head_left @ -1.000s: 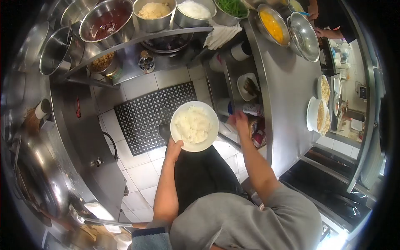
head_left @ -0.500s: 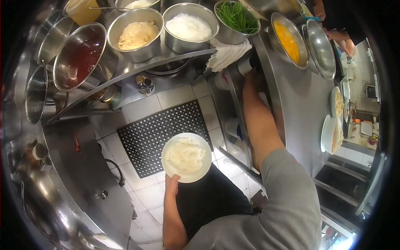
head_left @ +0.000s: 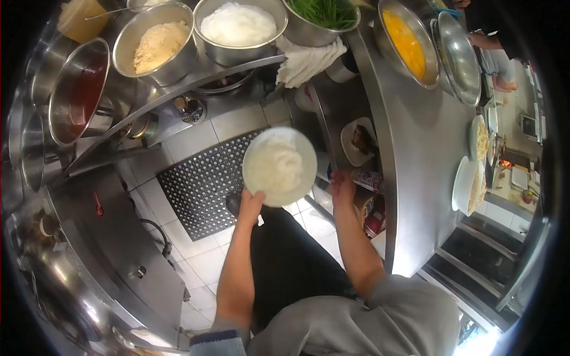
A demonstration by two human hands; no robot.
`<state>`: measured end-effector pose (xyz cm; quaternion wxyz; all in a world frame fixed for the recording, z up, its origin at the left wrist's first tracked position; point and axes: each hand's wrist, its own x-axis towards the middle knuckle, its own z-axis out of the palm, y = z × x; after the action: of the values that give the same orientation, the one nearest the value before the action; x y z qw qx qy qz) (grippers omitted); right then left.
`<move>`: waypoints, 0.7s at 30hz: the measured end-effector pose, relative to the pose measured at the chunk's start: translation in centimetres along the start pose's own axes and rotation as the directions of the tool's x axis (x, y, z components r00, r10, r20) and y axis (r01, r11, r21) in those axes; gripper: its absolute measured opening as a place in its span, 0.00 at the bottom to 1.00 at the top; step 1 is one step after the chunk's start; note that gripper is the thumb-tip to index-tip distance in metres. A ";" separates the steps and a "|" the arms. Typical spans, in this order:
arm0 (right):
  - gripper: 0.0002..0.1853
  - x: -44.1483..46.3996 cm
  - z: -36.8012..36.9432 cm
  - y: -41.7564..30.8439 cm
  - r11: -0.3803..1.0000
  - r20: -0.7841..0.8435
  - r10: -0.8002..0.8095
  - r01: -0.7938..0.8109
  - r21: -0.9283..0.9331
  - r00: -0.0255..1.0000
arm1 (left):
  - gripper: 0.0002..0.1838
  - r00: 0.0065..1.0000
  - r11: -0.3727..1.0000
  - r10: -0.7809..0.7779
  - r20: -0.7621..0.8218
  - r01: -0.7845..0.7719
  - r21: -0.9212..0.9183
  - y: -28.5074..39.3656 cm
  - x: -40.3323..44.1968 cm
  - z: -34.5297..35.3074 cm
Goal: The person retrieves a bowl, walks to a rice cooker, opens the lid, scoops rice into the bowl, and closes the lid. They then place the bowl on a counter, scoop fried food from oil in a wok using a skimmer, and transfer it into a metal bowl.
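My left hand (head_left: 252, 206) grips the near edge of a round white plate (head_left: 252, 188), thumb on the rim. On the plate lies a mound of white rice (head_left: 282, 162), slightly smeared by motion. My right hand (head_left: 342, 185) is apart from the plate, to its right, beside the shelf under the counter. Its fingers are curled together; what they hold, if anything, cannot be made out. Behind that hand, a white dish (head_left: 358, 141) with a dark piece of food sits on the shelf. Colourful packages (head_left: 369, 180) lie close by it.
Metal pots with red sauce (head_left: 83, 98), tan paste (head_left: 159, 47), a white ingredient (head_left: 238, 25) and green stalks (head_left: 320, 13) line the upper shelf. A bowl of yellow egg (head_left: 405, 44) stands on the steel counter (head_left: 409, 154). A perforated black mat (head_left: 208, 184) covers the floor. Another person's arm (head_left: 487, 40) shows upper right.
My right hand has come back out of the under-counter shelf towards the plate. My left hand has raised the plate forward and slightly right. The camera view has shifted a little.
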<state>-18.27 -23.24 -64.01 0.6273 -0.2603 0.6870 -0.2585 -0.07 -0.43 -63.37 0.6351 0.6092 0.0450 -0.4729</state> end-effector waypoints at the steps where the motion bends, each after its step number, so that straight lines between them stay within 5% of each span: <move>1: 0.10 0.6 -0.8 0.4 0.993 0.046 0.006 -0.012 0.121 0.999 | 0.31 0.998 0.998 0.059 -0.018 -0.059 0.014 0.3 1.2 1.2; 3: 0.09 3.4 -2.7 1.3 0.935 0.147 -0.009 -0.044 0.353 0.989 | 0.30 0.998 1.000 0.025 0.052 -0.024 -0.019 1.6 3.9 3.5; 6: 0.14 3.5 1.2 -1.2 0.883 0.038 -0.164 0.129 0.452 0.986 | 0.30 0.988 0.997 0.016 0.153 -0.003 -0.083 4.5 6.9 7.6; 9: 0.15 8.5 0.1 -0.4 0.906 0.029 -0.152 0.127 0.403 0.988 | 0.30 0.974 0.995 0.070 0.217 -0.054 -0.078 4.7 10.0 11.0; 15: 0.18 5.9 1.4 -0.6 0.925 -0.242 -0.064 0.148 0.349 0.968 | 0.28 0.918 0.988 0.156 0.366 -0.142 -0.064 6.6 14.0 15.1; 21: 0.16 7.3 -1.6 0.4 0.901 -0.026 -0.123 0.123 0.415 0.992 | 0.24 0.958 0.995 0.095 0.270 -0.080 -0.066 5.8 16.6 18.0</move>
<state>-20.46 -27.95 -69.47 0.6508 -0.1638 0.5982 -0.4379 3.49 -25.30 -65.06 0.6718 0.5220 -0.0569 -0.5224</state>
